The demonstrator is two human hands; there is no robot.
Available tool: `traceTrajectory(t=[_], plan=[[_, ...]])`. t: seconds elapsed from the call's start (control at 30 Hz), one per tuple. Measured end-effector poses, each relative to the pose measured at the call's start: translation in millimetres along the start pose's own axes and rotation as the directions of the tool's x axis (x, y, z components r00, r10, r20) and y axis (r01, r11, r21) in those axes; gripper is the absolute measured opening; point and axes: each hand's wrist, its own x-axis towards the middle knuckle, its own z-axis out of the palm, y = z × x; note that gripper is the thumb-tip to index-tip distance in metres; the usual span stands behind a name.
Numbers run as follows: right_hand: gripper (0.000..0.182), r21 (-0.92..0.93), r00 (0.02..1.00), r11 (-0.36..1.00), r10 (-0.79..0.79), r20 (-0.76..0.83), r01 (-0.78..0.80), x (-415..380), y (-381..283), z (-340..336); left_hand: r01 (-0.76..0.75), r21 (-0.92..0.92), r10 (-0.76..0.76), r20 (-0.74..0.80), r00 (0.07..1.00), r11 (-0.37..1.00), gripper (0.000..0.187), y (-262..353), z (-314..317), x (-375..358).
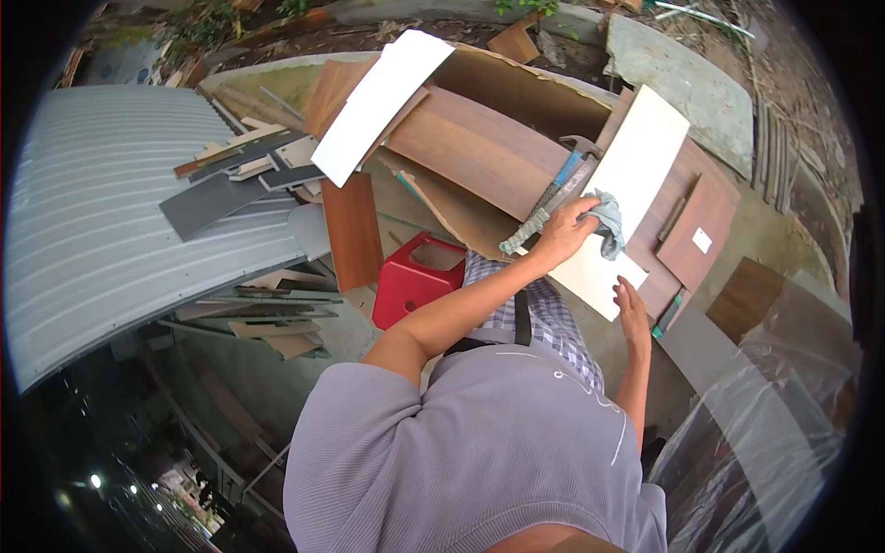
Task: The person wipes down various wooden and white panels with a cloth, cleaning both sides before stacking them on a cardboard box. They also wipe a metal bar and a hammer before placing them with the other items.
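My left hand is closed on a grey-green cloth, over a long white board. Beside the board's lower end is my right hand, its fingers apart and nothing visible in them. The white board slants across brown wooden panels. Just left of the cloth lies a hammer with a dark head, next to a tool with a blue part. A pale wrapped handle points down toward my left forearm. Under these is a wide brown panel.
Another white board leans at the upper left of the panels. A red stool stands near my legs. Grey and wooden offcuts lie on corrugated metal sheeting at left. Clear plastic sheeting covers things at lower right.
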Motion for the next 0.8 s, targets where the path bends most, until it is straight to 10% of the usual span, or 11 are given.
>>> traceTrajectory(t=[0.23, 0.37, 0.5, 0.63, 0.7, 0.8], plan=[[0.090, 0.146, 0.892, 0.910, -0.330, -0.310, 0.388, -24, -30, -28, 0.251, -0.363, -0.091, 0.405, 0.910, 0.897, 0.033, 14, 70, -17], [0.055, 0.587, 0.960, 0.774, -0.097, -0.264, 0.240, -13, -7, -25, 0.553, -0.323, -0.238, 0.658, 0.715, 0.768, 0.034, 3, 108, -26], [0.038, 0.736, 0.937, 0.614, -0.015, -0.350, 0.285, -8, 27, -28, 0.521, -0.054, -0.329, 0.718, 0.613, 0.852, 0.044, 9, 121, -23], [0.042, 0.871, 0.891, 0.387, 0.208, -0.403, 0.303, 12, 73, -65, 0.448, 0.167, -0.441, 0.646, 0.623, 0.878, 0.048, -11, 115, -18], [0.043, 0.963, 0.896, -0.111, 0.406, -0.181, 0.245, 38, 133, -90, 0.476, 0.174, -0.478, 0.593, 0.648, 0.862, 0.047, -21, 110, -18], [0.045, 0.980, 0.816, -0.098, 0.571, -0.087, 0.173, 76, 188, -111, 0.639, 0.089, -0.606, 0.441, 0.662, 0.764, 0.041, -30, 92, -20]])
